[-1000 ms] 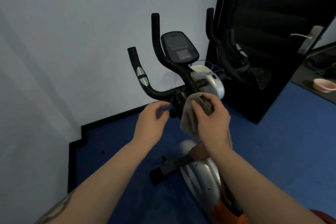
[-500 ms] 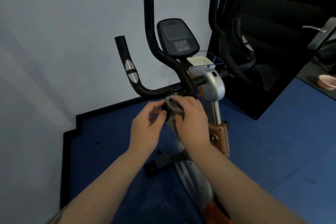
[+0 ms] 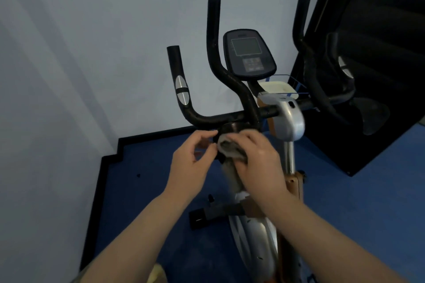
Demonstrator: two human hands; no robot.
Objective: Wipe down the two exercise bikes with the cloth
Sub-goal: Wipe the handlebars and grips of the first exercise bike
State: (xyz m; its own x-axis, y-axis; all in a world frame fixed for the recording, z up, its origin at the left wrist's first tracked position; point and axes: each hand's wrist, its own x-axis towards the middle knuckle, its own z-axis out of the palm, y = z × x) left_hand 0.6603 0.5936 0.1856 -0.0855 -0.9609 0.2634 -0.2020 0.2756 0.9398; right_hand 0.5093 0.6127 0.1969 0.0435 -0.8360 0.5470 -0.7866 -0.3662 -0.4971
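Pressing cloth [image 3: 230, 148] against knob [image 3: 232, 127] under handlebar [image 3: 220, 118]: my right hand [image 3: 259, 163] grips it for scrubbing; left hand [image 3: 192, 163], fingers curled, whether holding anything I cannot tell.

One exercise bike [image 3: 285, 119], one cloth [image 3: 230, 151], two hands (four upright handlebar grips).

Blue floor [image 3: 345, 202] — black door [image 3: 379, 30]
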